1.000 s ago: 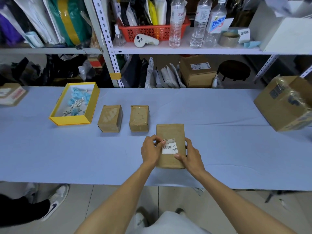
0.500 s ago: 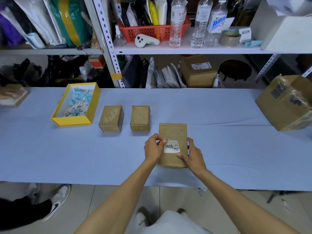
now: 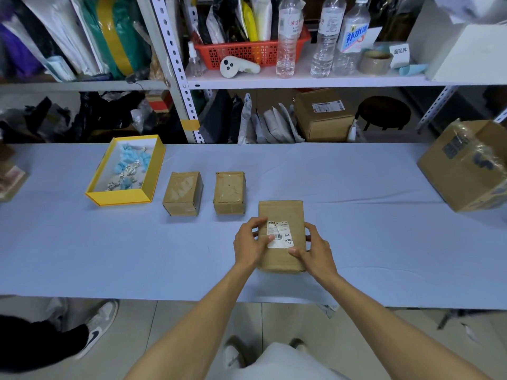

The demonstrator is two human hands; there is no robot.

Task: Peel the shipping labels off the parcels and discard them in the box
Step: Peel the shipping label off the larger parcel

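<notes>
A flat brown parcel point(image 3: 282, 212) lies on the blue table in front of me, with a white shipping label point(image 3: 285, 237) on its top. My left hand point(image 3: 248, 241) pinches the label's left edge, which is lifted and creased. My right hand point(image 3: 315, 249) grips the parcel's right side and holds it down. Two small brown parcels point(image 3: 182, 193) point(image 3: 229, 192) without labels stand further back to the left. A yellow box point(image 3: 124, 198) holding crumpled blue and white scraps sits at the far left.
A large taped carton point(image 3: 466, 163) stands at the table's right end. A small box point(image 3: 9, 182) sits at the left edge. Shelves with bottles, a red basket and parcels rise behind the table. Another person's shoe point(image 3: 98, 325) is on the floor at lower left.
The label's left part has come further off the parcel and now stands folded up under my left fingers. Both hands stay on the parcel.
</notes>
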